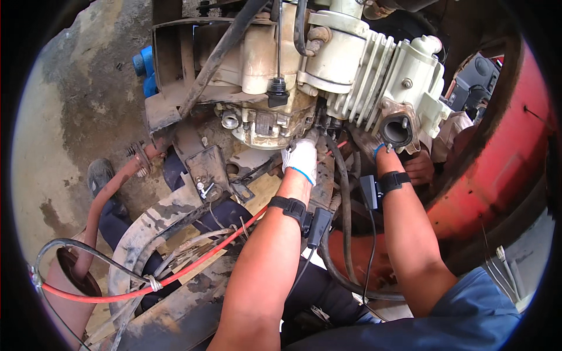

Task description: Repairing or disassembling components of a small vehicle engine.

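My left hand [300, 157], in a white work glove with a blue cuff, reaches in beneath a dirty metal engine housing [266, 120]. Its fingers disappear among dark fittings, so their grip is hidden. To the right, my right hand [367, 140] is pushed under a pale finned housing [360, 82]. Only a dark, soiled glove and its blue cuff show there, and the fingers cannot be made out. Just right of that wrist, a flanged round pipe opening [397, 130] faces me. Dark hoses [344, 205] hang down between my two forearms.
A co-worker's bare hand [419, 168] is close to my right wrist. A red curved panel [503, 158] borders the right side. A red hose [193, 290] crosses the frame rail at lower left. A rusty pipe [111, 193] and someone's shoe [100, 175] are farther left.
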`<action>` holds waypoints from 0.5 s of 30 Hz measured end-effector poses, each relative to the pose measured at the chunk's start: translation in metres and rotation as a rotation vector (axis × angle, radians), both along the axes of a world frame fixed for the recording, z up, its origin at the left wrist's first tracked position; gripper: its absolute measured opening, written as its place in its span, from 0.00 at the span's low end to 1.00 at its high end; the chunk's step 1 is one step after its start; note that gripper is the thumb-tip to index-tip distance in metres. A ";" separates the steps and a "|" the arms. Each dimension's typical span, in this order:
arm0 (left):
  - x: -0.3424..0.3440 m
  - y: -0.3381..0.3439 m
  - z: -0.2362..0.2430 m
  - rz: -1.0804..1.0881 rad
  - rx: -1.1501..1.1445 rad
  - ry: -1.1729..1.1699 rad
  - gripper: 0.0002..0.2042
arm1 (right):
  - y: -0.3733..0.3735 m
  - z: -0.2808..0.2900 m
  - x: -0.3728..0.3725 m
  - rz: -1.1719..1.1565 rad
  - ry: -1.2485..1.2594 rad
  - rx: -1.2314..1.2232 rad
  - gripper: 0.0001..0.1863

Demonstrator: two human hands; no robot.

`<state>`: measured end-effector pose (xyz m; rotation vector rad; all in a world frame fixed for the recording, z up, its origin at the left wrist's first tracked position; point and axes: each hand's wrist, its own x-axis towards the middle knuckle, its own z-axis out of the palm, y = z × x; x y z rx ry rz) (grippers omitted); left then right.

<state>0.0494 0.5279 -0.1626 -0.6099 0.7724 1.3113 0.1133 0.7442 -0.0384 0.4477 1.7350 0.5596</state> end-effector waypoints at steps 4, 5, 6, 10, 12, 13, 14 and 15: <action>0.006 0.002 0.003 0.056 -0.083 -0.061 0.30 | -0.003 0.061 0.008 -0.239 -0.272 0.287 0.26; 0.007 0.004 0.001 0.080 -0.095 -0.037 0.30 | 0.000 0.068 0.011 -0.283 -0.297 0.338 0.26; 0.009 0.005 0.000 0.104 -0.107 -0.012 0.30 | 0.004 0.066 0.013 -0.300 -0.322 0.346 0.26; 0.013 0.012 -0.003 0.096 -0.071 -0.279 0.29 | 0.015 0.017 0.014 0.148 -0.314 -0.047 0.25; 0.014 0.014 -0.001 0.103 -0.090 -0.399 0.29 | 0.012 -0.005 0.009 0.287 -0.153 -0.184 0.25; 0.015 0.013 0.002 0.094 -0.100 -0.281 0.28 | 0.009 -0.010 0.007 0.341 -0.103 -0.216 0.25; 0.016 0.013 0.003 0.100 -0.131 -0.152 0.28 | 0.007 -0.013 0.006 0.369 -0.088 -0.217 0.25; 0.015 0.012 0.001 0.091 -0.110 -0.162 0.28 | 0.003 -0.016 0.007 0.371 -0.122 -0.206 0.26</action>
